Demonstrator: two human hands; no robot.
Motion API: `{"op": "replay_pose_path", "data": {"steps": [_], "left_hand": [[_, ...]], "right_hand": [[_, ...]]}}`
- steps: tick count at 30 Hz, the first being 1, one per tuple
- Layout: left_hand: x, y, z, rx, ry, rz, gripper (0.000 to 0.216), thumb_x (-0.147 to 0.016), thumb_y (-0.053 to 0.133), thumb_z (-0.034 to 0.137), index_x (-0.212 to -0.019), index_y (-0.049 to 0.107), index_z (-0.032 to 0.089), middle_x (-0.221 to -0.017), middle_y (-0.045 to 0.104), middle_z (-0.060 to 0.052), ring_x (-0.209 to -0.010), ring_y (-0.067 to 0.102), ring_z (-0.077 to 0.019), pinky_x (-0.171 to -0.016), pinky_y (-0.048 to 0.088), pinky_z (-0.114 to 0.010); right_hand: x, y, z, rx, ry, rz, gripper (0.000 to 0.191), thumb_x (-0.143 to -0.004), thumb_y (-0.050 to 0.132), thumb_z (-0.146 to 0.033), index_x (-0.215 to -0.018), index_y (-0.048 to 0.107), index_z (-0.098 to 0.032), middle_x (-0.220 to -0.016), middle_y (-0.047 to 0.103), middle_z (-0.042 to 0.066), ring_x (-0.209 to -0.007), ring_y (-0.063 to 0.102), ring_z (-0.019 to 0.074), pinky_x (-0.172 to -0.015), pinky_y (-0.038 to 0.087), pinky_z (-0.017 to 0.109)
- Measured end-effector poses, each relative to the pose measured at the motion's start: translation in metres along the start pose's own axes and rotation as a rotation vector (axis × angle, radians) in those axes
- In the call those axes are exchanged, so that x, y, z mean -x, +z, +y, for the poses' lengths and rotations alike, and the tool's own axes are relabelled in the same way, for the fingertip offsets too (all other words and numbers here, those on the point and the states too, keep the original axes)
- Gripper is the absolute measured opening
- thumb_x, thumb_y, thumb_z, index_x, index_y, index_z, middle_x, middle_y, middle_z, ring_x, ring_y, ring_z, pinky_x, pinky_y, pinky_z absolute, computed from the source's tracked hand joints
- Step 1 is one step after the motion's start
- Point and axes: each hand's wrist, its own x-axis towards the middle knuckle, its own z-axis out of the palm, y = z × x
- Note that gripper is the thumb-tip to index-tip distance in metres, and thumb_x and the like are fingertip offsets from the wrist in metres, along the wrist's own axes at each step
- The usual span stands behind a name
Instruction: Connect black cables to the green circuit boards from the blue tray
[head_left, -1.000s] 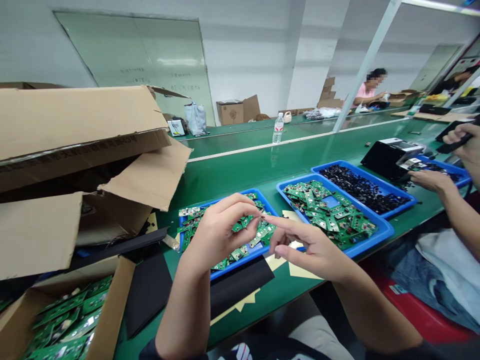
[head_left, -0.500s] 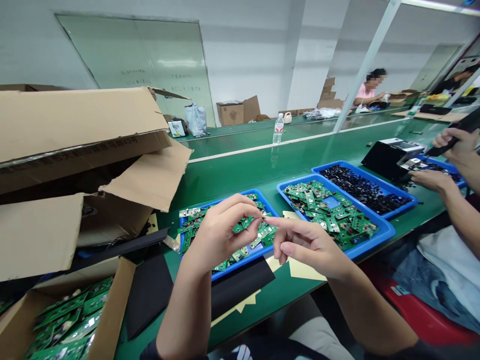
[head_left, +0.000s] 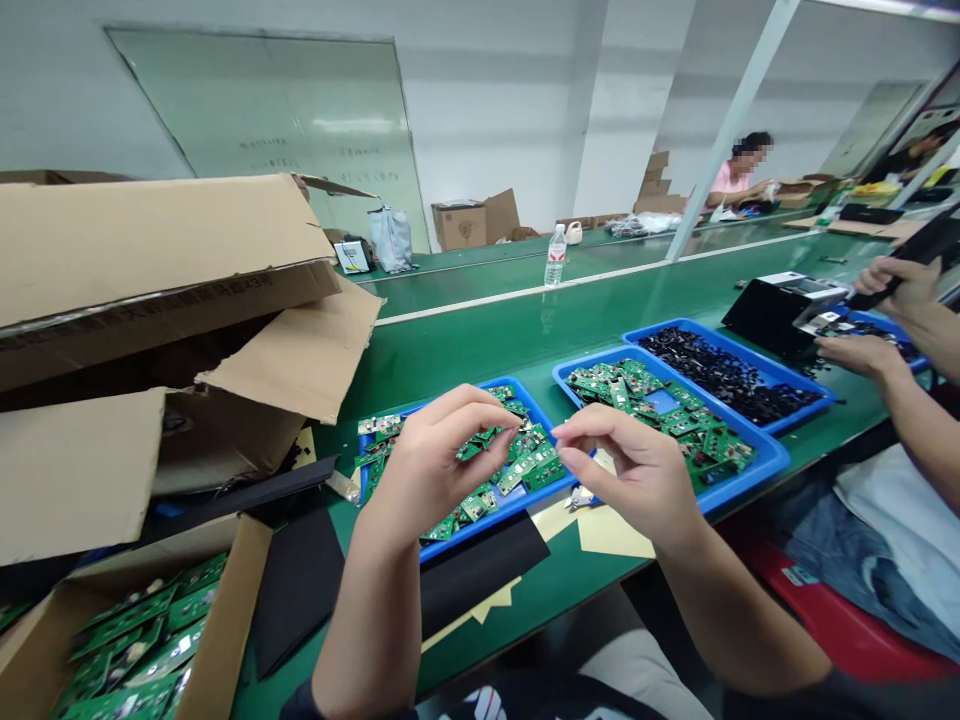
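Note:
My left hand (head_left: 450, 455) hovers over the near blue tray (head_left: 551, 420), its thumb and index fingertip brought together in a pinch. Anything between those fingertips is too small to make out. Facing it, a short gap away, my right hand (head_left: 634, 470) also has thumb and index closed toward each other; I cannot make out what they hold, if anything. Green circuit boards (head_left: 525, 465) lie in a loose heap in the tray beneath. Partly hidden under my right hand is a small metal-jawed tool (head_left: 577, 497), resting by yellowish paper (head_left: 611, 535).
Farther right stand a second blue tray (head_left: 772, 465) of boards and a blue tray of small black parts (head_left: 720, 372). A co-worker's hands (head_left: 862, 355) work beside a black box (head_left: 772, 318). Cardboard boxes (head_left: 150, 230) crowd the left; a water bottle (head_left: 555, 257) stands behind.
My right hand has drawn back from my left fingertips, and its outstretched index finger has bent in toward the thumb. The small tool beneath it has come into sight. My left hand stays nearly still.

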Motion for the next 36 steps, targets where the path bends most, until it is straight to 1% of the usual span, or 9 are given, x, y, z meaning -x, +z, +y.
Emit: {"op": "replay_pose_path", "data": {"steps": [5, 11, 16, 19, 22, 26, 29, 32, 36], "left_hand": [[-0.002, 0.004, 0.001, -0.024, -0.024, -0.049, 0.005, -0.086, 0.060, 0.012, -0.086, 0.064, 0.015, -0.080, 0.067, -0.004, -0.071, 0.063, -0.0112, -0.062, 0.052, -0.021], [-0.002, 0.006, 0.002, -0.027, -0.030, -0.114, 0.007, -0.088, 0.059, 0.013, -0.086, 0.065, 0.014, -0.079, 0.069, -0.005, -0.071, 0.064, -0.0127, -0.062, 0.052, -0.022], [-0.001, 0.011, -0.001, -0.064, -0.059, -0.169, 0.008, -0.089, 0.058, 0.017, -0.087, 0.065, 0.015, -0.079, 0.068, -0.005, -0.070, 0.064, -0.0131, -0.060, 0.050, -0.023], [0.001, 0.011, -0.004, -0.109, -0.094, -0.211, 0.009, -0.090, 0.058, 0.020, -0.089, 0.065, 0.015, -0.080, 0.067, -0.004, -0.069, 0.062, -0.0133, -0.060, 0.049, -0.024], [0.002, 0.007, -0.007, -0.116, -0.149, -0.229, 0.009, -0.090, 0.058, 0.021, -0.092, 0.065, 0.015, -0.083, 0.068, -0.005, -0.072, 0.063, -0.0137, -0.063, 0.049, -0.025], [0.004, -0.001, -0.009, -0.120, -0.195, -0.190, 0.009, -0.091, 0.057, 0.020, -0.090, 0.065, 0.015, -0.084, 0.068, -0.005, -0.074, 0.063, -0.0138, -0.063, 0.048, -0.025], [0.004, -0.004, -0.009, -0.135, -0.210, -0.192, 0.009, -0.091, 0.057, 0.019, -0.090, 0.065, 0.016, -0.083, 0.068, -0.004, -0.072, 0.062, -0.0133, -0.062, 0.047, -0.025], [0.004, -0.005, -0.008, -0.133, -0.201, -0.189, 0.008, -0.090, 0.057, 0.018, -0.089, 0.065, 0.016, -0.083, 0.068, -0.004, -0.073, 0.063, -0.0131, -0.062, 0.047, -0.024], [0.003, -0.005, -0.007, -0.135, -0.202, -0.180, 0.010, -0.091, 0.056, 0.019, -0.090, 0.065, 0.016, -0.083, 0.068, -0.005, -0.072, 0.062, -0.0129, -0.062, 0.048, -0.024]], "right_hand": [[-0.010, 0.009, -0.004, 0.251, -0.230, -0.009, 0.009, -0.084, 0.061, -0.009, -0.088, 0.065, -0.016, -0.078, 0.064, 0.002, -0.066, 0.059, 0.0089, -0.060, 0.051, 0.022], [-0.013, 0.009, 0.000, 0.288, -0.242, -0.040, 0.009, -0.085, 0.058, -0.009, -0.082, 0.063, -0.016, -0.075, 0.062, 0.001, -0.064, 0.057, 0.0090, -0.054, 0.048, 0.021], [-0.011, 0.005, 0.003, 0.283, -0.223, -0.101, 0.013, -0.085, 0.055, -0.009, -0.076, 0.059, -0.017, -0.071, 0.061, 0.000, -0.063, 0.056, 0.0095, -0.058, 0.048, 0.023], [-0.010, -0.006, 0.020, 0.367, -0.139, -0.170, 0.014, -0.086, 0.051, -0.014, -0.074, 0.057, -0.018, -0.071, 0.061, 0.000, -0.062, 0.056, 0.0102, -0.058, 0.049, 0.023], [-0.009, -0.023, 0.057, 0.818, 0.125, -0.262, 0.018, -0.090, 0.044, -0.016, -0.082, 0.061, -0.017, -0.079, 0.065, 0.003, -0.070, 0.061, 0.0115, -0.064, 0.052, 0.023], [-0.005, -0.039, 0.118, 1.059, 0.306, -0.363, 0.014, -0.088, 0.052, -0.012, -0.079, 0.064, -0.013, -0.083, 0.067, 0.007, -0.073, 0.064, 0.0155, -0.068, 0.052, 0.029], [0.004, -0.039, 0.150, 1.183, 0.385, -0.499, 0.012, -0.091, 0.058, -0.022, -0.087, 0.064, -0.012, -0.088, 0.067, 0.005, -0.078, 0.064, 0.0147, -0.071, 0.054, 0.031], [0.012, -0.037, 0.164, 1.253, 0.408, -0.627, 0.020, -0.094, 0.057, -0.031, -0.104, 0.063, -0.015, -0.105, 0.065, 0.006, -0.092, 0.063, 0.0166, -0.081, 0.054, 0.036], [0.014, -0.037, 0.166, 1.295, 0.436, -0.747, 0.023, -0.094, 0.056, -0.031, -0.110, 0.062, -0.015, -0.114, 0.063, 0.008, -0.099, 0.062, 0.0190, -0.085, 0.054, 0.039]]}}
